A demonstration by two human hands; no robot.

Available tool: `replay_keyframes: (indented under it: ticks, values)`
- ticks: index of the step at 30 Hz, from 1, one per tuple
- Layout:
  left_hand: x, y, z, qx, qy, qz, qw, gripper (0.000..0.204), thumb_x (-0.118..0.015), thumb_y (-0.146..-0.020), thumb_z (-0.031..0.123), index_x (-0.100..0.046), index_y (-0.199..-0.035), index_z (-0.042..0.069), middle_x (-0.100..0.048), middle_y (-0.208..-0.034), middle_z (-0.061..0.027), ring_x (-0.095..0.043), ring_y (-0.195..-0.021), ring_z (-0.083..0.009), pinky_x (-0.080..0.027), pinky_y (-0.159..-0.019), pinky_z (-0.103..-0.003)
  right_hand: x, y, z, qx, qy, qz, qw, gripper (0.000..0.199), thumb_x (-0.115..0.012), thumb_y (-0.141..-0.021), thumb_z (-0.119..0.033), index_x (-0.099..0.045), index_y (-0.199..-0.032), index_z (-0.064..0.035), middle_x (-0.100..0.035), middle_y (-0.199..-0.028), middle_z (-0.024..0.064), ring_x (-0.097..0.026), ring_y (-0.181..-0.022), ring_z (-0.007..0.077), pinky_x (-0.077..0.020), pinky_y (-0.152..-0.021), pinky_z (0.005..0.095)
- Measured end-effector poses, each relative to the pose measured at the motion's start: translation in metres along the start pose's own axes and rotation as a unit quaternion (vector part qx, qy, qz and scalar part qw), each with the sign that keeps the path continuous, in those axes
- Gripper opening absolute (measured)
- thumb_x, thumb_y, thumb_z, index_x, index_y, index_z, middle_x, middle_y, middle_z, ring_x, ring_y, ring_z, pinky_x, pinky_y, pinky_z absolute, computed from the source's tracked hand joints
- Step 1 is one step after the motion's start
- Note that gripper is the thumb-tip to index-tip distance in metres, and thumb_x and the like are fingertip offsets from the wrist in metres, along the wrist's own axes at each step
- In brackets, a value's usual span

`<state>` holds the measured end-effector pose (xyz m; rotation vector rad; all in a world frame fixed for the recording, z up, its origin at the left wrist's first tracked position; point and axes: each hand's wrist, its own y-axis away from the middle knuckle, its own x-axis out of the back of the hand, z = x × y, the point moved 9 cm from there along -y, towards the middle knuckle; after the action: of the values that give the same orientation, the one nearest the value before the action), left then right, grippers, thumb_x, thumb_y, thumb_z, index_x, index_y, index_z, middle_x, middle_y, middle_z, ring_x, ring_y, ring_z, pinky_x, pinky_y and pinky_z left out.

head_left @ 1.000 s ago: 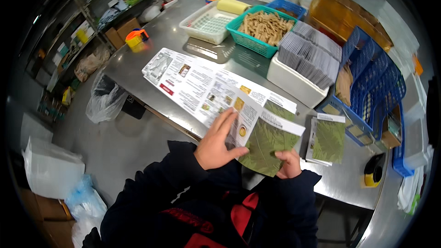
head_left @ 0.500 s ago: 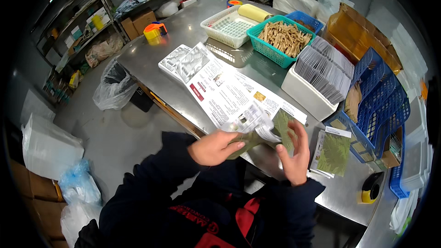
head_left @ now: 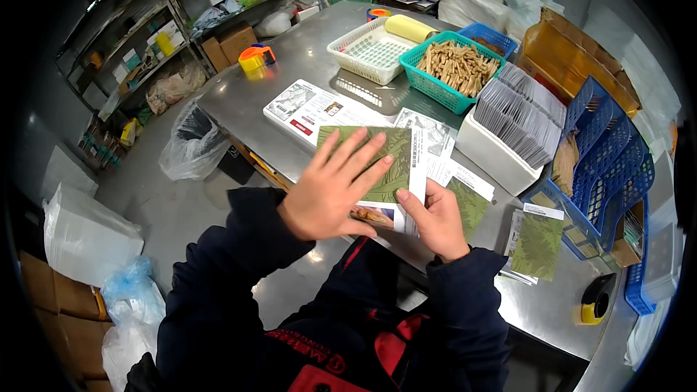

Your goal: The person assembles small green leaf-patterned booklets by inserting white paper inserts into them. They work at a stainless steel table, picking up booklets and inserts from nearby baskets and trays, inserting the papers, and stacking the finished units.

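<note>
A folded printed leaflet (head_left: 401, 163), with a green leaf-patterned face and white edges, is held above the table's near edge. My right hand (head_left: 441, 223) grips its lower right side, thumb in front and fingers behind. Across the green face my left hand (head_left: 323, 196) lies flat with its fingers spread. Behind the leaflet lies a stack of printed sheets (head_left: 308, 107), next to another white printed sheet (head_left: 430, 131). A green patterned sheet (head_left: 470, 210) shows just past my right hand. Farther right rests a small pile of folded green leaflets (head_left: 537, 248).
On the metal table (head_left: 290, 58) stand a white basket (head_left: 367, 67), a teal basket (head_left: 443, 96) of tan stick-like pieces, a white bin (head_left: 494, 156) of grey packets and a blue rack (head_left: 606, 167). Tape rolls (head_left: 255, 59) sit at the far left; a tape roll (head_left: 595, 301) lies near right.
The loosely bent sheet is now folded flat, green face up. My left hand has gone from pinching its edge to lying spread on it; my right hand now grips the side.
</note>
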<state>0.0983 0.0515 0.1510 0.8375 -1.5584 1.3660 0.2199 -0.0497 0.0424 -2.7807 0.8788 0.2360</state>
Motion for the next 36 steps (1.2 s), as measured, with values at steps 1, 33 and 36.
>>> replay_keyframes:
  ticks: [1,33,36]
  values:
    - [-0.006,0.000,0.003,0.004,-0.027,-0.008,1.000,0.101,-0.095,-0.075,0.041,-0.054,-0.159,0.004,-0.048,-0.168,-0.0211,-0.047,-0.154,-0.0447,-0.040,-0.125,-0.056,-0.007,0.000,-0.002,-0.027,-0.030,-0.026,0.999,0.030,-0.073,-0.109,-0.016,-0.073,-0.129,0.0061,-0.078,-0.118,0.0067,-0.067,-0.103,0.0106,-0.0558,-0.090,0.0303]
    - [-0.051,0.084,-0.025,-0.002,0.044,0.240,0.970,0.082,-0.093,-0.079,0.032,-0.050,-0.144,0.005,-0.043,-0.164,-0.0355,-0.045,-0.150,-0.0604,-0.035,-0.123,-0.072,-0.076,0.012,-0.019,0.000,-0.068,-0.257,0.964,0.068,-0.053,-0.116,-0.036,-0.036,-0.167,0.0058,-0.058,-0.155,0.0218,-0.057,-0.142,0.0313,-0.0440,-0.121,0.0402]
    - [-0.041,0.072,-0.027,0.016,0.094,0.241,0.966,0.074,-0.090,-0.082,0.019,-0.057,-0.146,0.000,-0.060,-0.152,-0.0316,-0.065,-0.134,-0.0517,-0.053,-0.113,-0.059,-0.080,0.025,-0.028,-0.011,0.015,-0.360,0.933,0.084,-0.069,-0.110,-0.038,-0.030,-0.171,0.0047,-0.062,-0.150,0.0221,-0.060,-0.139,0.0300,-0.0451,-0.120,0.0405]
